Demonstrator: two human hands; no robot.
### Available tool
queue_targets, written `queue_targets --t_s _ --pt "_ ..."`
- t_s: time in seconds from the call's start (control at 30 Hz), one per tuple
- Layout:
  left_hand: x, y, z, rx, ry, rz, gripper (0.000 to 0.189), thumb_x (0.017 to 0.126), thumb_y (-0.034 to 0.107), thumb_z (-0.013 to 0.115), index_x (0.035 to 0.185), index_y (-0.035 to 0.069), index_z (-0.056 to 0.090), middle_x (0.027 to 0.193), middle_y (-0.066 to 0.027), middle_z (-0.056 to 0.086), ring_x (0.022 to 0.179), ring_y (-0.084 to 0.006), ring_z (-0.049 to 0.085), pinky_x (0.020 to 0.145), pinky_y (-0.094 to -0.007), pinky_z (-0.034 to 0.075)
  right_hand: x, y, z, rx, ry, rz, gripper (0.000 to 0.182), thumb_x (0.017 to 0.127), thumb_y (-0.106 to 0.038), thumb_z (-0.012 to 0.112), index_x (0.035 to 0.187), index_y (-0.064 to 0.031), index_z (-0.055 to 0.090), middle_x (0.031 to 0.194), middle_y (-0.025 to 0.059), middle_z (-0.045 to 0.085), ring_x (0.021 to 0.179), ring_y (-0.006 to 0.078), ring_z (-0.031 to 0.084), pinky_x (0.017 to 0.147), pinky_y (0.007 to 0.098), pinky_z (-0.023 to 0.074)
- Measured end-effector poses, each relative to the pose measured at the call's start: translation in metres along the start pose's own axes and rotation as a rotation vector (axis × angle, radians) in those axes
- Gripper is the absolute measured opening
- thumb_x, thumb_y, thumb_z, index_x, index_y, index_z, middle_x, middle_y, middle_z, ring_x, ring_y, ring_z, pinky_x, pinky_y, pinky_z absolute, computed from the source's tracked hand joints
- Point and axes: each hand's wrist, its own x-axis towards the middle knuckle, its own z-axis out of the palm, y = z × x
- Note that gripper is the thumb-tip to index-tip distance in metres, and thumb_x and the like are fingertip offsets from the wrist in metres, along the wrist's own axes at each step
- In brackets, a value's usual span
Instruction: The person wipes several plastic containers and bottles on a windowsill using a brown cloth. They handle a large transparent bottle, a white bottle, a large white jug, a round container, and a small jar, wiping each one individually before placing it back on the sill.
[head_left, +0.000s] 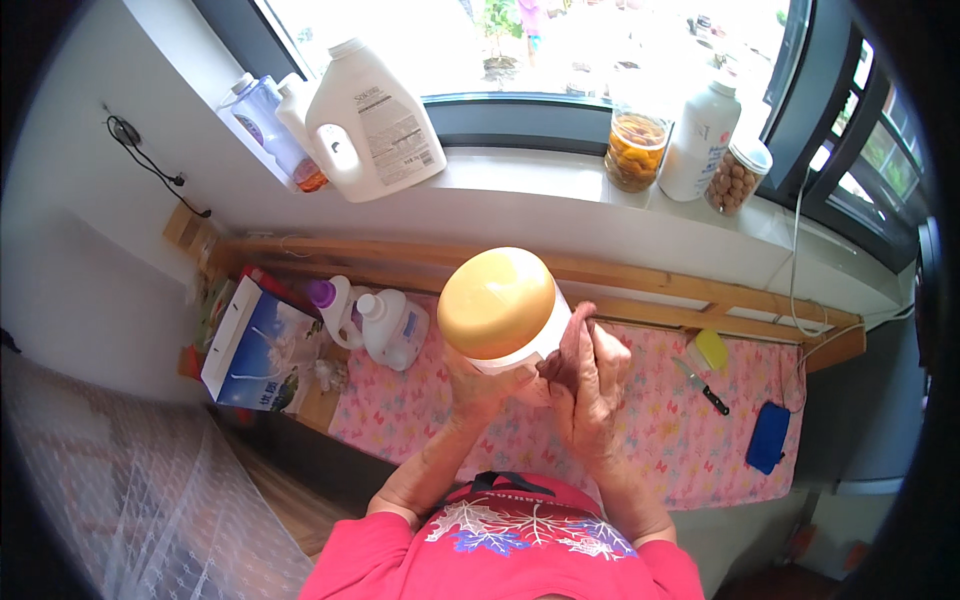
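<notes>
A large white container with a domed golden lid (496, 301) is held up in front of me, tilted so that its lid faces the camera. My left hand (480, 386) grips its lower left side, with the thumb across the front and the other fingers mostly hidden behind it. In my right hand (592, 382) is a bunched brown-red cloth (571, 352), pressed against the container's right side. Beneath both hands lies a pink patterned cloth cover (660, 442) on a wooden-framed table or bench.
A knife (703, 386), a yellow-lidded box (709, 350) and a blue pouch (768, 438) lie on the right. White jugs (394, 328) and a blue gift bag (262, 352) stand left. The windowsill (525, 172) holds a big white jug (375, 127), a jar of yellowish pieces (636, 150) and other containers.
</notes>
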Motion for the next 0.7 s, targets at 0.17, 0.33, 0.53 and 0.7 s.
queue_targets --t_s 0.17,0.33,0.53,0.7 --pt "0.032 0.01 -0.001 0.185 -0.017 0.088 0.09 0.059 0.014 0.086 0.132 0.001 0.034 0.121 -0.0122 0.053 0.109 -0.0216 0.055 0.094 -0.0364 0.046 -0.014 0.0 0.013 0.017 -0.071 0.12 0.057 0.08 0.001 0.056 0.134 0.009 0.042 0.129 0.0287 0.043 0.115 0.04 0.046 0.096 0.0447 0.0397" --pt "0.099 0.026 0.018 0.318 -0.013 0.338 0.097 0.059 0.013 0.086 0.135 0.002 0.027 0.124 -0.0126 0.048 0.114 -0.0212 0.052 0.097 -0.0361 0.044 0.037 0.014 0.039 0.177 -0.018 0.16 0.053 0.083 0.003 0.054 0.133 0.0118 0.04 0.129 0.0312 0.041 0.116 0.045 0.045 0.098 0.0459 0.0393" --pt "0.187 0.028 0.038 0.361 0.004 0.521 0.097 0.058 0.012 0.086 0.134 0.003 0.026 0.121 -0.0129 0.046 0.113 -0.0218 0.051 0.093 -0.0368 0.047 0.105 0.062 0.091 0.373 0.001 0.298 0.046 0.09 -0.004 0.051 0.134 0.0061 0.041 0.132 0.0252 0.046 0.124 0.0373 0.044 0.102 0.0426 0.0378" --pt "0.24 0.007 0.037 0.371 0.015 0.477 0.1 0.057 0.013 0.085 0.135 0.004 0.024 0.121 -0.014 0.046 0.113 -0.0242 0.051 0.095 -0.0385 0.046 0.137 0.086 0.119 0.577 -0.071 0.477 0.043 0.092 -0.01 0.049 0.133 0.0022 0.045 0.132 0.023 0.047 0.121 0.036 0.048 0.103 0.0403 0.0373"
